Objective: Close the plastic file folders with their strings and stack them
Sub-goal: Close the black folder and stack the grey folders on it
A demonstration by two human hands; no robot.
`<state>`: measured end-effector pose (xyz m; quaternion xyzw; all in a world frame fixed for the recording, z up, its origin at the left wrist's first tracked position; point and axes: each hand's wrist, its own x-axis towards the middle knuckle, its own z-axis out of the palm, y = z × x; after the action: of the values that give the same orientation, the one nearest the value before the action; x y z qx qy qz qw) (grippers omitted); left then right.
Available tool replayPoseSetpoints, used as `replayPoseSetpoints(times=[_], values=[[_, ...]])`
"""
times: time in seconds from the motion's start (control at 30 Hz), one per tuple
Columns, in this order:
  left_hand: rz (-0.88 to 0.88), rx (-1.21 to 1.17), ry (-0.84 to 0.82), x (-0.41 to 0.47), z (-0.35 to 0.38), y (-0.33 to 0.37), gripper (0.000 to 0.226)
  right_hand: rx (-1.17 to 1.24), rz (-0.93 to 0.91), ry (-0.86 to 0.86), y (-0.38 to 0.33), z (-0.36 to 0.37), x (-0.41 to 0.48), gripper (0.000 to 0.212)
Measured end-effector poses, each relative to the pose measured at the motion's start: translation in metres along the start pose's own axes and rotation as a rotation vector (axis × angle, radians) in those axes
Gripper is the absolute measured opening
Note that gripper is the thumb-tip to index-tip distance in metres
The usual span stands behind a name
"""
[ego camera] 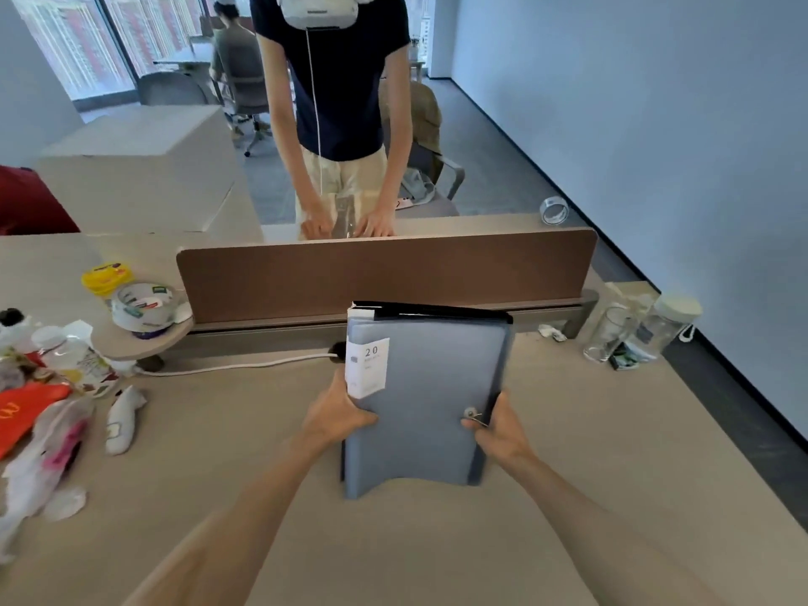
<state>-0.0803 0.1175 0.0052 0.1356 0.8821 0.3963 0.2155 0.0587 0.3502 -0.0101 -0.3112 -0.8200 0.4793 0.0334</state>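
Note:
A grey-blue plastic file folder is held above the desk in front of the brown divider, tilted up toward me. A white label marked "20" sits on its upper left corner. A round string button shows near its right edge. My left hand grips the folder's left edge below the label. My right hand grips the right edge, thumb next to the button. A darker folder edge shows behind the top; I cannot tell how many folders are in the bundle.
A brown divider crosses the beige desk. Tape rolls, bottles and wrappers crowd the left. A glass and a jar stand at the right. A person works beyond the divider. A white cable runs along its base.

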Motion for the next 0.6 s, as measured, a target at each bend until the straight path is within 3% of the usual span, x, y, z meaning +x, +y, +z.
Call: replayPoseSetpoints(times=[0.13, 0.3, 0.43, 0.53, 0.6], values=[[-0.099, -0.183, -0.142, 0.017, 0.084, 0.052, 0.056, 0.089, 0.108, 0.100, 0.055, -0.068, 0.018, 0.037], [-0.232, -0.265, -0.162, 0.024, 0.193, 0.101, 0.045, 0.002, 0.226, 0.126, 0.133, -0.134, 0.060, 0.025], [-0.259, -0.245, -0.133, 0.041, 0.258, 0.118, 0.065, -0.085, 0.287, 0.019, 0.165, -0.170, 0.081, 0.036], [-0.275, -0.198, -0.154, 0.055, 0.289, 0.128, 0.069, -0.146, 0.353, -0.019, 0.196, -0.182, 0.114, 0.015], [-0.305, -0.174, -0.148, 0.059, 0.300, 0.131, 0.076, -0.145, 0.374, -0.072, 0.216, -0.185, 0.135, 0.035]])
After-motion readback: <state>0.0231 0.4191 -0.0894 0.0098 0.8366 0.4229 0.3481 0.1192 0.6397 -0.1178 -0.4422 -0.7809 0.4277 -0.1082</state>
